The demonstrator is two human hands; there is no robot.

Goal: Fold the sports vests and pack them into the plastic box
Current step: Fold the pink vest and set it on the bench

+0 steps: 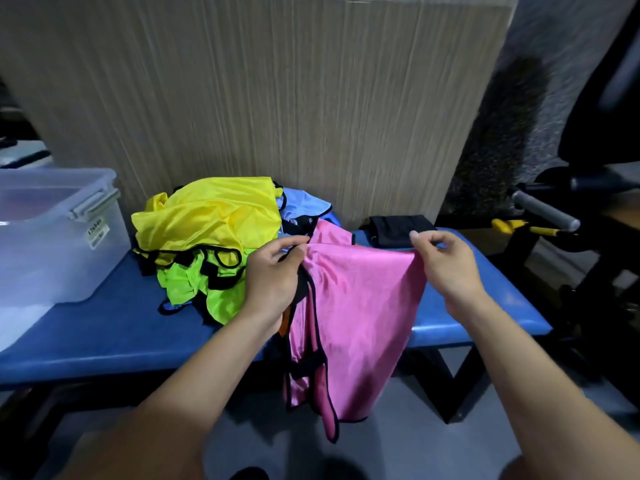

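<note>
Over the near edge of the blue counter [104, 327], a pink vest [356, 306] hung from both hands, its lower part dangling past the counter's edge. The left hand [273, 275] pinched the vest's top left corner by the black trim, and the right hand [443, 261] pinched the top right corner, fingers curled on the cloth. Just left of the left hand lay a heap of vests [207, 233], yellow on top, lime green beneath, light blue behind. The clear plastic box [62, 237] stood at the counter's left end. A black folded cloth [398, 230] lay at the far right.
</note>
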